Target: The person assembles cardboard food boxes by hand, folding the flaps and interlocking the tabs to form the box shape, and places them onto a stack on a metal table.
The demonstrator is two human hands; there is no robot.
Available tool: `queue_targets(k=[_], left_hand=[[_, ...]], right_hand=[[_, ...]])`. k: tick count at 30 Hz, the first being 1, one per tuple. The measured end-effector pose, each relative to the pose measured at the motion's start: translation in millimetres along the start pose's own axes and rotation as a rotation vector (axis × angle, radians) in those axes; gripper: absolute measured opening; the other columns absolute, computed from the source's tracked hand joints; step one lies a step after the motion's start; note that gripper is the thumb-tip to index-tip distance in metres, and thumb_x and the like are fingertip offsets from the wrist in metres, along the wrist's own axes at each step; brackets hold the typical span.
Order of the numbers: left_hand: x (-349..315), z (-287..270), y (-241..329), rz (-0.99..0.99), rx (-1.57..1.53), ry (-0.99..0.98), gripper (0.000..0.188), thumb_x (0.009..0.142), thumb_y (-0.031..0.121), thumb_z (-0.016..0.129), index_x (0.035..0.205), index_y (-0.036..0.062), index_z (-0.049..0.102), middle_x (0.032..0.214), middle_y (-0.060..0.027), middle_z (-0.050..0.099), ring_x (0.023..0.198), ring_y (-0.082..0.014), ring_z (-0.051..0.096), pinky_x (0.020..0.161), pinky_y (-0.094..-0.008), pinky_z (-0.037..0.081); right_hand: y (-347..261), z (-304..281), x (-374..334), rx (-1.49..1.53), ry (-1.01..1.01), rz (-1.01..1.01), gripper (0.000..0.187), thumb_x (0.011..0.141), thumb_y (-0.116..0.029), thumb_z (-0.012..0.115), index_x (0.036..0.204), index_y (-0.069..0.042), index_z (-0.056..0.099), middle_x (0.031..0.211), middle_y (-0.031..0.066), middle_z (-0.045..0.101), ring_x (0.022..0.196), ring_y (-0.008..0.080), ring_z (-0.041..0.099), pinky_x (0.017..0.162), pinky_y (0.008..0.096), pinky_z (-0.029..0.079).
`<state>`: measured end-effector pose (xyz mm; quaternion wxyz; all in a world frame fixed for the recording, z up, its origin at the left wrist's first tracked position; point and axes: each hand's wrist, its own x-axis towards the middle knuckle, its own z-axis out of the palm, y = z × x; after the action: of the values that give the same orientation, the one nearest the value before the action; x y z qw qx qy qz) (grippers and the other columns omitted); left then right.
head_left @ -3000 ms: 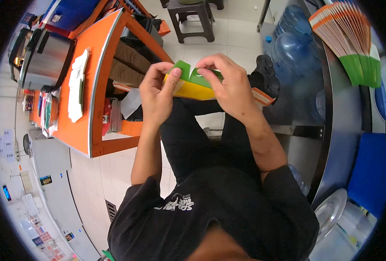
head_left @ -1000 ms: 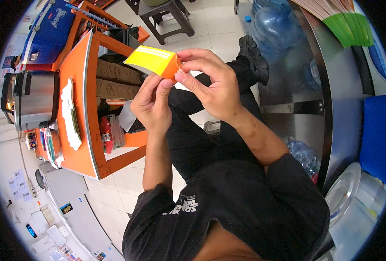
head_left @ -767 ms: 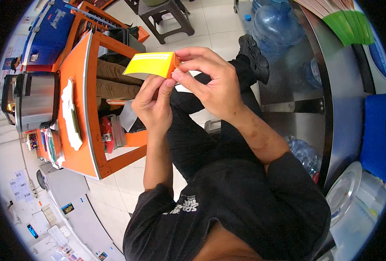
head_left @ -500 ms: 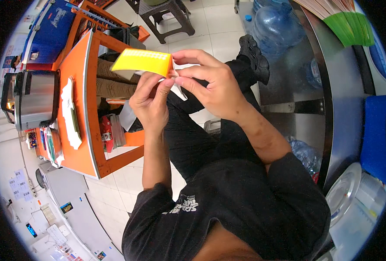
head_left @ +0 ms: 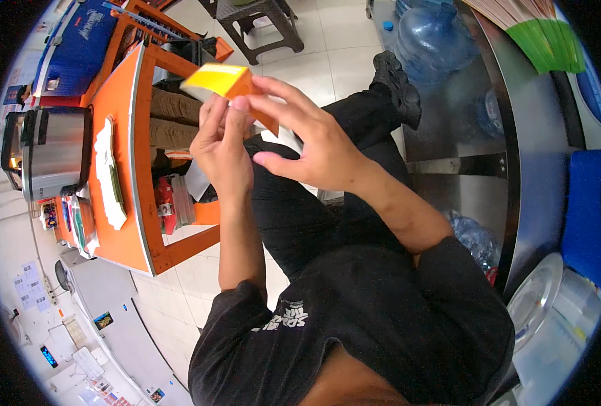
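Observation:
A small yellow and orange paper box (head_left: pixel 220 79), with a white inside and a loose orange flap, is up in front of me above my lap. My left hand (head_left: pixel 224 152) pinches its near lower edge between thumb and fingers. On the right side of the box, my right hand (head_left: pixel 324 145) lays its stretched fingers against the orange side. The thumb of that hand stands well apart from the fingers and grips nothing. Part of the box's underside is hidden behind my left fingers.
An orange table (head_left: pixel 125 203) at left carries a silver cooker (head_left: pixel 58 154) and a stack of white papers (head_left: pixel 111 172). Blue water bottles (head_left: pixel 436 40) stand by a dark metal shelf (head_left: pixel 510 203) at right. A dark stool (head_left: pixel 260 20) is ahead.
The box has turned and tipped, so its orange side and flap now show. My right thumb has come off it and spread away. My left hand has shifted slightly left and up.

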<state>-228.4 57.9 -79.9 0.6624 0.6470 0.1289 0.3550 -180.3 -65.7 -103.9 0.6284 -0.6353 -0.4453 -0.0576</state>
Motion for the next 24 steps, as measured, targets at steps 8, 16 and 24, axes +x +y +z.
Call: queue_targets(k=[8,16,24], left_hand=[[3,7,3,-0.118,-0.094,-0.165,0.028,0.091,0.004,0.058,0.117,-0.0056,0.058,0.101,-0.0124,0.065,0.093,-0.0165,0.062,0.075,-0.0268,0.051],[-4,2,-28,0.389,0.724,-0.428,0.031,0.071,0.005,0.075,0.100,0.0032,0.064,0.091,-0.0104,0.065,0.084,-0.0225,0.064,0.075,-0.0311,0.050],[3,-5,-24,-0.100,0.273,-0.221,0.026,0.089,0.012,0.067,0.106,-0.0067,0.066,0.089,-0.0080,0.069,0.078,-0.0090,0.061,0.072,-0.0216,0.049]], right_hand=[[29,8,-3,0.117,0.290,0.278,0.017,0.076,-0.004,0.070,0.082,-0.001,0.054,0.109,0.0177,0.061,0.092,0.0298,0.066,0.071,0.0349,0.058],[39,-5,-4,0.572,0.246,0.533,0.017,0.090,-0.011,0.061,0.092,0.002,0.052,0.094,0.0104,0.062,0.090,0.0156,0.063,0.075,0.0284,0.057],[35,-19,1,0.422,0.242,0.463,0.018,0.091,-0.012,0.060,0.101,0.003,0.055,0.105,0.0143,0.062,0.091,0.0161,0.063,0.079,0.0320,0.058]])
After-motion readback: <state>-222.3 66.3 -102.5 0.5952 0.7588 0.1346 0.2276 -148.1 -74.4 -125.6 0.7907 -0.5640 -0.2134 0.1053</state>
